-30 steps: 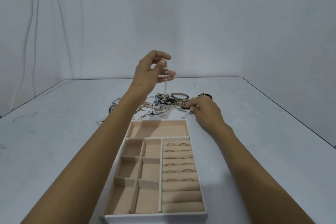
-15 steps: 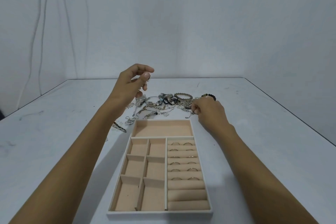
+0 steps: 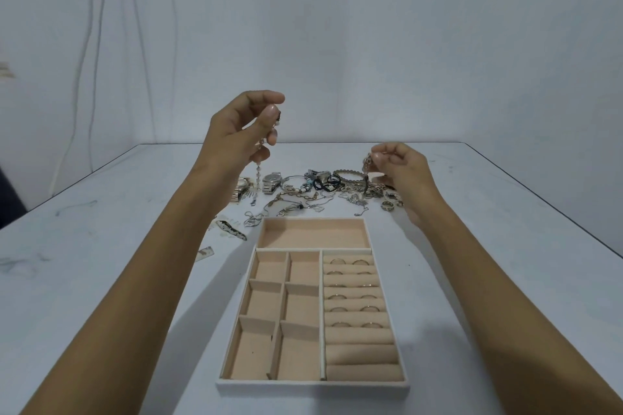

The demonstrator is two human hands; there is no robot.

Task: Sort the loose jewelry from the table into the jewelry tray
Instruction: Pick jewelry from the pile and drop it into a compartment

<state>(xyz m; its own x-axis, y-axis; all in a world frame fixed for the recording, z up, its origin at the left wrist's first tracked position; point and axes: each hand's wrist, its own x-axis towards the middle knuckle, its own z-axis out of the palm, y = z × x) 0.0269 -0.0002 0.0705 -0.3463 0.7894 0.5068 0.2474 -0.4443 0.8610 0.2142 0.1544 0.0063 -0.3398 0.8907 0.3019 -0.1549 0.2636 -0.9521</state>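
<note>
With left hand (image 3: 241, 131) raised, pinching a beaded chain (image 3: 258, 175) dangling over the loose jewelry pile (image 3: 317, 189); with right hand (image 3: 401, 165), well apart, pinching a small gold piece (image 3: 368, 160) above the same pile. Just beyond the jewelry tray (image 3: 313, 387) on the white table (image 3: 101, 263), with rings (image 3: 337, 261) seated in the right-hand rolls.

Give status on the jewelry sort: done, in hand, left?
Done: several rings sit in the roll slots of the tray. In hand: the left hand holds a beaded chain hanging down; the right hand pinches a small chain piece over the pile. Left: that pile of loose jewelry beyond the tray; the tray's other compartments hold nothing.
</note>
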